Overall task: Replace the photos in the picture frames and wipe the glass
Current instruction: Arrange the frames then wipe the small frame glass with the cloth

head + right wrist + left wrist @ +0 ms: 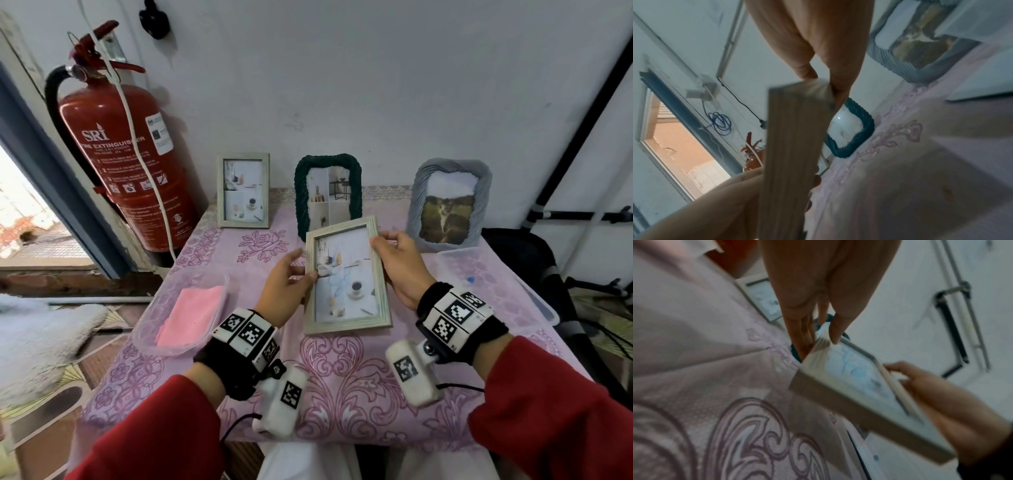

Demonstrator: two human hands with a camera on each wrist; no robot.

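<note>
I hold a pale wooden picture frame [346, 274] tilted above the table, its glass and photo facing me. My left hand [291, 284] pinches its left edge, thumb on the front, fingers behind. My right hand [394, 263] grips the right edge near the top corner. The left wrist view shows the wooden frame [855, 386] between thumb and fingers; the right wrist view shows the frame's side [791, 146]. Three more frames stand at the back: a second pale wooden frame [244, 190], a dark green rope frame [329, 192] and a grey ruffled frame [450, 202] with a cat photo.
A clear tray holding a pink cloth [191, 313] sits at the table's left edge. Another clear tray [496, 277] lies on the right. A red fire extinguisher [126, 164] stands left of the table, against the wall. The pink patterned tablecloth [342, 377] covers the table.
</note>
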